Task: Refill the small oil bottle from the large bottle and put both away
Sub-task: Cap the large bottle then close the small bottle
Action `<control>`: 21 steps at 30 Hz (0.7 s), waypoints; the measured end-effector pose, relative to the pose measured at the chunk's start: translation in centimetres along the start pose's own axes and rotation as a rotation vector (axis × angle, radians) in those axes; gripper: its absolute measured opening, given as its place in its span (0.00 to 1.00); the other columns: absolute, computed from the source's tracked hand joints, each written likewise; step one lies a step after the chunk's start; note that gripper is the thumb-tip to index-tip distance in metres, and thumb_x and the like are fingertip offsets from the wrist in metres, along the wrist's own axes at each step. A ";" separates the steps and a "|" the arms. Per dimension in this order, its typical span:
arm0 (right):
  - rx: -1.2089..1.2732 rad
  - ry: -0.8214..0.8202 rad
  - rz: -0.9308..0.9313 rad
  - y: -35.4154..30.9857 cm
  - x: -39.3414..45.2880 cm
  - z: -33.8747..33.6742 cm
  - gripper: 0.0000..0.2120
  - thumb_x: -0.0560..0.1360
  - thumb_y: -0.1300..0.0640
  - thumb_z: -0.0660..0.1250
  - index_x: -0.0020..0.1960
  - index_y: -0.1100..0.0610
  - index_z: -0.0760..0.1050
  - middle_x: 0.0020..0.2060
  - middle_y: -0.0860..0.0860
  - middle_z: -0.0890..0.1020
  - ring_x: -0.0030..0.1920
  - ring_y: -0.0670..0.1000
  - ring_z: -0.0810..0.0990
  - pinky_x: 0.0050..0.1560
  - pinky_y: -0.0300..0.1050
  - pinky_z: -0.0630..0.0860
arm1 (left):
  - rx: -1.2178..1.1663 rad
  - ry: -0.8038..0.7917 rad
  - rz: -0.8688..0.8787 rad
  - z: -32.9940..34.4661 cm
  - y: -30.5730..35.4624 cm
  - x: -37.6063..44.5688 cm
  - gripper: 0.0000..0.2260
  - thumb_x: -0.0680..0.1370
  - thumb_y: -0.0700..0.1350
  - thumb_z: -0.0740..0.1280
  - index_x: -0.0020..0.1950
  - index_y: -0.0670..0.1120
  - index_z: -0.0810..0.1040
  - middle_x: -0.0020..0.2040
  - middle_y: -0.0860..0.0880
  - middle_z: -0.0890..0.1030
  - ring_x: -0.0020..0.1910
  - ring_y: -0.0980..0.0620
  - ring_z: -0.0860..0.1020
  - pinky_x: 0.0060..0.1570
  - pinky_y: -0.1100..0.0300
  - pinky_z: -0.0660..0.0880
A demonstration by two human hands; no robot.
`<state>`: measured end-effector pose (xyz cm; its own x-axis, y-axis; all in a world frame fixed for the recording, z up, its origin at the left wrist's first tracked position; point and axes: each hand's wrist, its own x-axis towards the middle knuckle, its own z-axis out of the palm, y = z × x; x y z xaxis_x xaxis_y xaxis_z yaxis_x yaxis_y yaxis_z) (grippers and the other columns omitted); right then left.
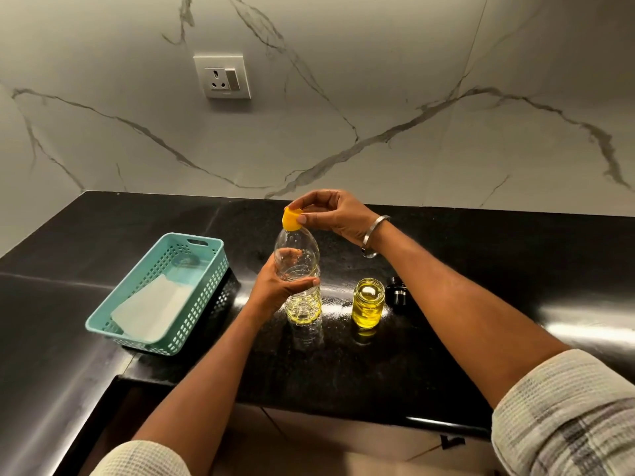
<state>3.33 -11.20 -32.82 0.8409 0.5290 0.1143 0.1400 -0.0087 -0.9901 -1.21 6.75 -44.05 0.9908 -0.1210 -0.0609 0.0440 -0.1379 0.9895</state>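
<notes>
Gripping the large oil bottle (298,269) steady with our left hand (275,286), our right hand (330,211) pinches its yellow cap (291,219); the full small jar (368,302) stands uncapped at three o'clock on the table (481,269).

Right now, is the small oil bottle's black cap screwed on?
No: the small oil bottle stands open-mouthed, and its black cap lies beside it on the counter.

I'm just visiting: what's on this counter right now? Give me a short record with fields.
large bottle: upright, little oil left at the bottom
left hand: grips the large bottle's middle
right hand: pinches the yellow cap at the bottle's mouth
small jar: open, nearly full of oil
black lid: on the counter beside the jar
basket: teal, holds a white sheet
</notes>
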 end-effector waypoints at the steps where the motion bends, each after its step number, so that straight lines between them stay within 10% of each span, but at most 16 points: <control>1: -0.054 0.012 -0.009 -0.2 0.1 0.1 0.11 0.73 0.65 0.69 0.55 0.57 0.77 0.58 0.60 0.79 0.58 0.57 0.79 0.59 0.51 0.77 | 0.001 0.001 -0.001 0.0 -0.1 0.0 0.30 0.58 0.45 0.81 0.57 0.53 0.73 0.56 0.50 0.79 0.57 0.55 0.77 0.54 0.59 0.76; 13: -0.268 0.080 -0.156 -0.7 0.9 2.4 0.11 0.69 0.63 0.74 0.44 0.54 0.73 0.44 0.51 0.77 0.43 0.47 0.79 0.45 0.36 0.78 | -0.020 -0.003 0.006 -0.2 -0.1 0.2 0.30 0.57 0.46 0.81 0.55 0.53 0.74 0.57 0.46 0.78 0.59 0.48 0.78 0.51 0.58 0.79; 21: -0.068 -0.012 -0.075 -0.2 0.3 0.9 0.09 0.72 0.67 0.69 0.52 0.60 0.79 0.55 0.59 0.80 0.57 0.55 0.80 0.59 0.47 0.77 | -0.027 -0.013 0.017 0.0 0.1 0.1 0.28 0.60 0.41 0.80 0.56 0.51 0.73 0.54 0.49 0.79 0.55 0.53 0.78 0.54 0.58 0.77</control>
<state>3.04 -10.26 -32.70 0.8204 0.5405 0.1866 0.2380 -0.0260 -0.9709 -1.13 6.72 -43.92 0.9896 -0.1363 -0.0456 0.0307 -0.1095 0.9935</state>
